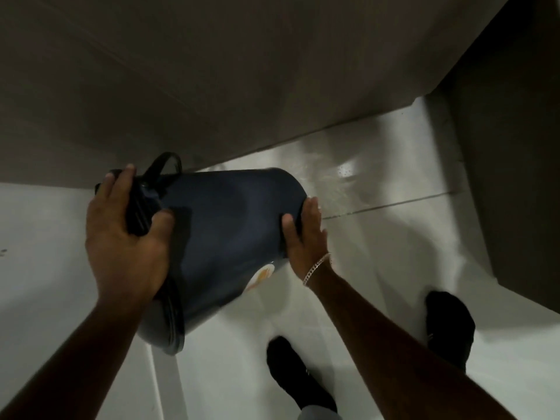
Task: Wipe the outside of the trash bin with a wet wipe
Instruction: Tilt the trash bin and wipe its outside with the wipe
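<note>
A dark blue trash bin [224,237] is tipped on its side above the floor, its rim end toward the left and its base toward the right. A black bag liner [165,166] sticks out at the rim. My left hand [121,234] grips the rim end, thumb on the bin's side. My right hand [306,234] clasps the base end, a silver bracelet on its wrist. A round orange-and-white sticker [262,275] shows on the bin's lower side. No wet wipe is visible.
White glossy floor tiles [394,183] lie below. A dark wall [212,71] runs across the top and a dark panel [515,177] stands at the right. My two feet in black shoes [448,325] stand on the floor at the lower right.
</note>
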